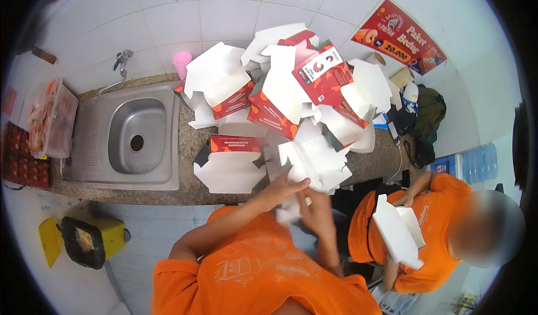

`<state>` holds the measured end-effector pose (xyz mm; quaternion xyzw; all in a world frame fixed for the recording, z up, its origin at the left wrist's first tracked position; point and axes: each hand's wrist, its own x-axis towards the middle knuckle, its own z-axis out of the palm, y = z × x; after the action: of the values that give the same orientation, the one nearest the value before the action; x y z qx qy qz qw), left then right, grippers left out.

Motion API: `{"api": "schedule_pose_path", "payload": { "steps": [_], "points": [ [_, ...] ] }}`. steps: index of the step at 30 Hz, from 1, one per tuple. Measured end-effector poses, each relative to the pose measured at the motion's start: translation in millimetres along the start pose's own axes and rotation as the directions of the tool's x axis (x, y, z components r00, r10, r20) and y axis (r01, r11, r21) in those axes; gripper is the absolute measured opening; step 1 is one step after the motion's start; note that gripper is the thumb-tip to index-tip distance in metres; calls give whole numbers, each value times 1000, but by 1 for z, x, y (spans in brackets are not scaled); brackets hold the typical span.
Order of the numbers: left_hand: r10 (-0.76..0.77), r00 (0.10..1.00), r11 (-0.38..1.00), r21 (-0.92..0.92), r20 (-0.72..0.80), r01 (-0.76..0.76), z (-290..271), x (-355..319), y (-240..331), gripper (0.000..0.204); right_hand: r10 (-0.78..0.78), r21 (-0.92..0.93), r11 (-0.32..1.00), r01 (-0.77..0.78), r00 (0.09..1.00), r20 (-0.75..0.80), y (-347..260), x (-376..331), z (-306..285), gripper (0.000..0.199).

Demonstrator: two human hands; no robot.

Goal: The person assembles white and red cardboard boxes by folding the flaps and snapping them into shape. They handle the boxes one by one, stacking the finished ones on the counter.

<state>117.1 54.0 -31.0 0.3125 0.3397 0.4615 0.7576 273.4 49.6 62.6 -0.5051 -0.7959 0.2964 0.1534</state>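
Note:
In front of my chest, at the counter's near edge, both hands are closed on a white cardboard takeaway box [306,166]. My left hand [288,188] grips its lower edge, the thumb pointing right. Just below and to the right, my right hand [318,211] has its fingers bent against the same box; motion blurs it slightly. A blurred white piece [288,212] shows beneath my left wrist; whether it belongs to the box I cannot tell. Behind my hands rises a heap of open red-and-white takeaway boxes [274,93]. One more box [232,172] lies left of my hands.
On the left are a steel sink [167,169] with a tap [120,68] and a plastic tub [63,119]. A pink cup [182,61] stands by the wall. At my right, a person in orange [434,225] holds a white box [395,231]. A yellow bin [112,235] stands lower left.

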Motion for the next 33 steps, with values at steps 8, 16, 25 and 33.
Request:
{"api": "schedule_pose_path", "payload": {
  "steps": [8,16,25,33],
  "points": [
    [-120,985,962,231,-122,146,3,-88,75,46,353,497,865,-76,795,-494,72,-8,-14,54],
    [745,570,578,763,-348,-289,-29,-71,86,89,235,596,792,130,837,-494,3,-6,-2,29],
    [290,902,722,-546,-320,-426,7,-121,135,38,-627,-341,749,567,774,-88,-65,35,35,77],
    [441,742,699,-326,-505,-637,-9,-124,131,23,-261,800,581,149,965,10,-102,19,39,57]
  ]
}}
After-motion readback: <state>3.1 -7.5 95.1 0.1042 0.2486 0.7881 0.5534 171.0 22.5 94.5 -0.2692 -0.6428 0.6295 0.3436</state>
